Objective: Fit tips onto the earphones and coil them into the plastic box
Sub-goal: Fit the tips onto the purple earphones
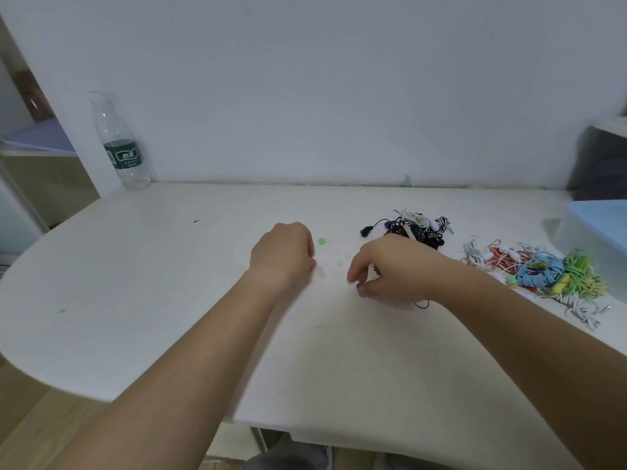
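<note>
Two bare hands work at a white desk (pixel 169 300). The right hand (pixel 390 273) pinches a purple earbud (pixel 360 285) between thumb and fingertips, its thin dark cable (pixel 422 303) trailing beneath the wrist. The left hand (pixel 283 256) rests knuckles-up with fingers curled under (whether it holds anything cannot be told), just beside scattered pale ear tips (pixel 320 272). A green ear tip (pixel 321 241) lies between the hands, farther back. Behind the right hand sits a dark tangle of earphones (pixel 420 228); to its right, a colourful pile of earphones (pixel 543 276). The plastic box (pixel 597 232) stands at the desk's right edge, a water bottle (pixel 122 144) at the far left.
</note>
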